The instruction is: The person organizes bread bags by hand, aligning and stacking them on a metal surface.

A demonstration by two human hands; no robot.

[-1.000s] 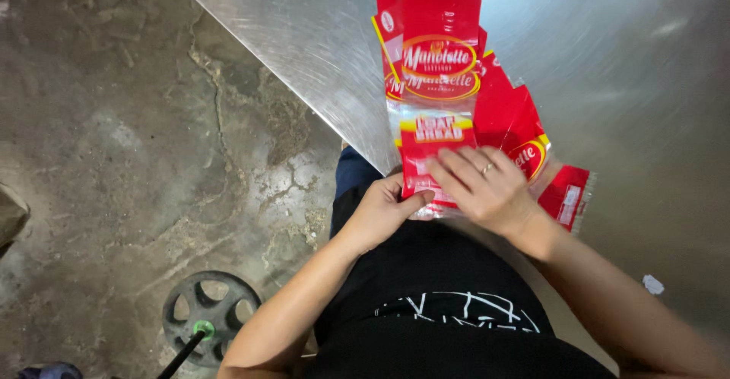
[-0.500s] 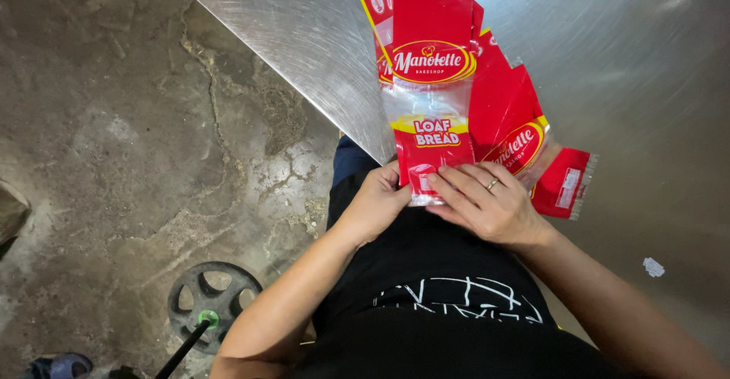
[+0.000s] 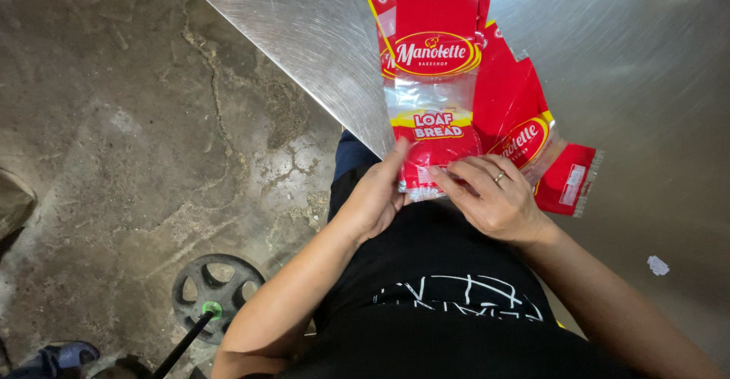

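Hands: both of mine meet at the near edge of the steel table (image 3: 304, 37), just in front of my black shirt (image 3: 449, 288).
Left hand (image 3: 374, 196): forearm comes up from the lower left; fingers lie curled and close together, thumb stretched up along the left edge of the top bread bag (image 3: 435, 82), pinching its bottom corner.
Right hand (image 3: 494, 200): forearm enters from the lower right; the hand lies partly spread, palm down, with fingertips (image 3: 441, 175) pressing on the bag's bottom hem. A ring sits on one finger.
Top bread bag: flat and empty on the table, long side running away from me, its bottom end between my two hands.
Bag colours: red at top and bottom, a clear band in the middle, a red oval logo rimmed in yellow, and a yellow-edged label strip below it.
Other bags (image 3: 521, 113): more of the same red kind, fanned out underneath and to the right; one small red corner (image 3: 569, 181) sticks out just beside my right wrist.
Cut off: the bags' far ends run out of view at the top.
Hidden: my left fingertips, under the bag's edge.
Floor: cracked concrete on the left, with a dark spoked wheel (image 3: 213, 291) near my left elbow.
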